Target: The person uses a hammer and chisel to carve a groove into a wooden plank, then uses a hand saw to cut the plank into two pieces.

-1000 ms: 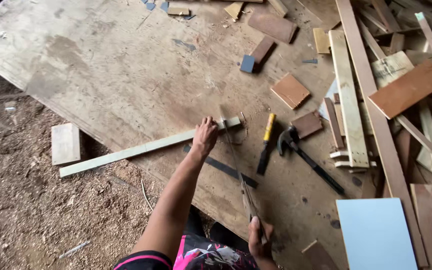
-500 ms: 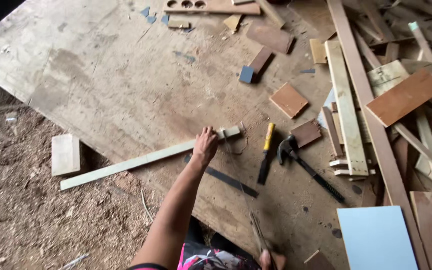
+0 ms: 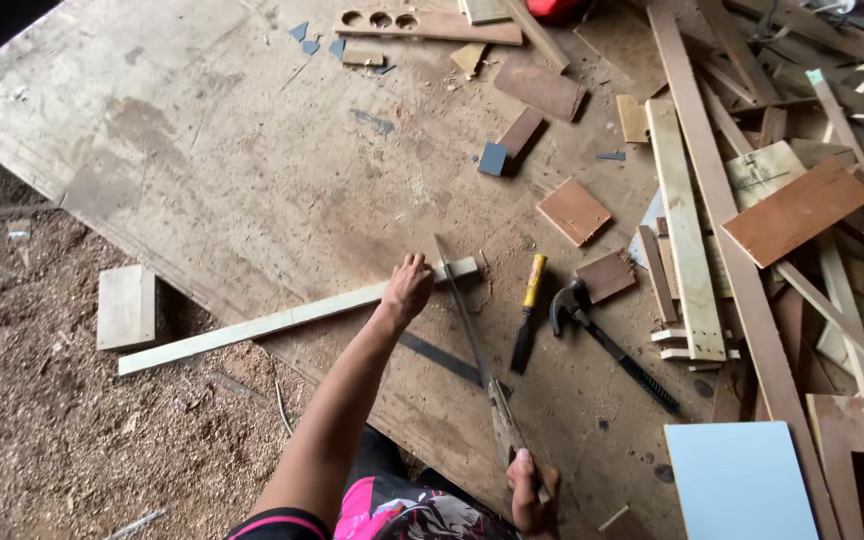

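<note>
Saw (image 3: 472,320) now forward across strip (image 3: 282,322), under left hand (image 3: 407,290).

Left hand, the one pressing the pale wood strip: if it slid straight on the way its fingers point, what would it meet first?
Probably the handsaw blade crossing the pale wood strip just beyond the left hand; past it, the strip's short end, though depth is unclear.
</note>
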